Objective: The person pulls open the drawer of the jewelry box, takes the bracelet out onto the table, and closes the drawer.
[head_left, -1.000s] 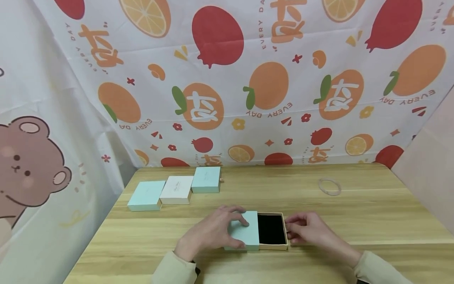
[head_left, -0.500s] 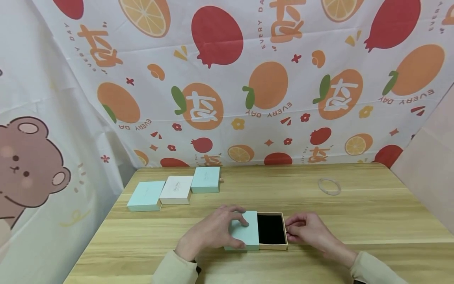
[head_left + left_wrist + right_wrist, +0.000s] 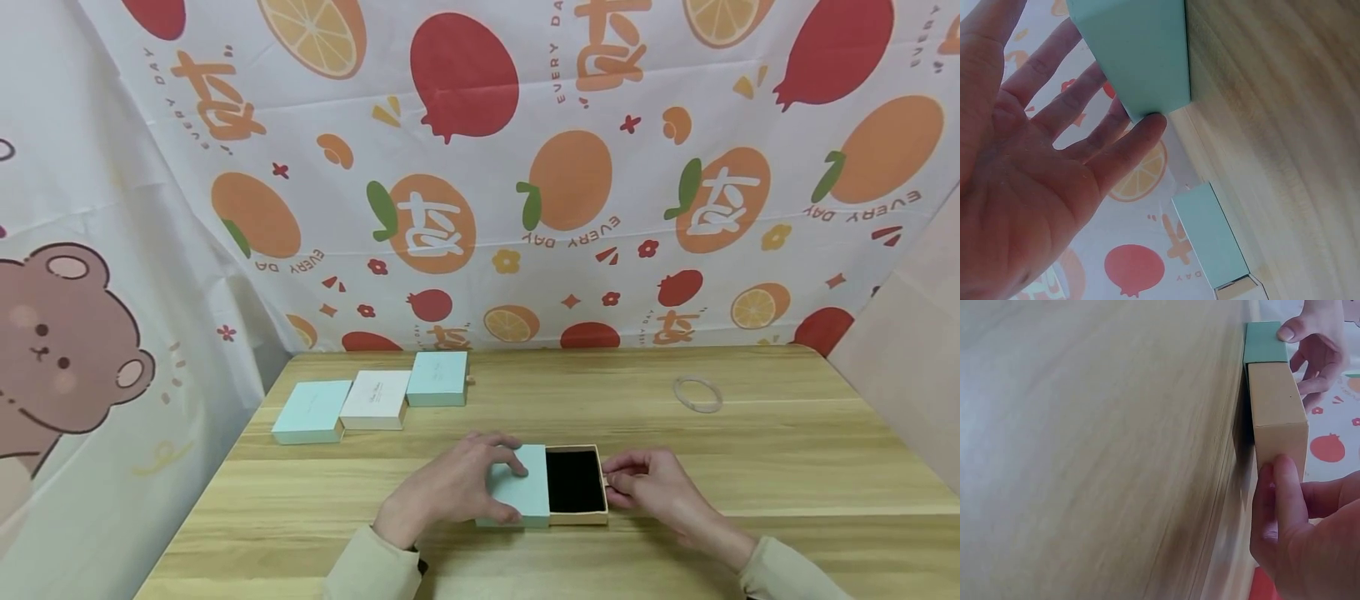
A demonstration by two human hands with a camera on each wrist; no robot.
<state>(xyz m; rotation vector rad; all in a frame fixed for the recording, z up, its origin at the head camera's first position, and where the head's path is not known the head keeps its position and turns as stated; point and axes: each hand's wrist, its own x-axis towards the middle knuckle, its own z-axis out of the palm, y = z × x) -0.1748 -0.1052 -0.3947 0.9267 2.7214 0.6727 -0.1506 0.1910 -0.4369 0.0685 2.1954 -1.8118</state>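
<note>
A mint-green slide-out gift box (image 3: 534, 487) lies on the table in front of the person, its drawer (image 3: 575, 482) pulled partway out to the right. Black padding lines the exposed part of the drawer, with nothing lying on it. The left hand (image 3: 453, 483) grips the mint sleeve, thumb on the near side and fingers over the top and far side. At the drawer's right end, the right hand (image 3: 660, 490) pinches a small pull tab, mostly hidden by the fingers. In the right wrist view, thumb and fingers meet against the tan drawer end (image 3: 1282, 447).
Toward the back left stand a mint box (image 3: 311, 410), a white box (image 3: 375, 398) and another mint box (image 3: 437, 377) with a small tab. A pale translucent ring (image 3: 700, 409) lies at the back right. A fruit-print cloth (image 3: 480, 208) hangs behind the table.
The right fingers have drawn together at the drawer's end, into a pinch on the tab. The left hand stays on the sleeve, and the drawer's opening looks about the same.
</note>
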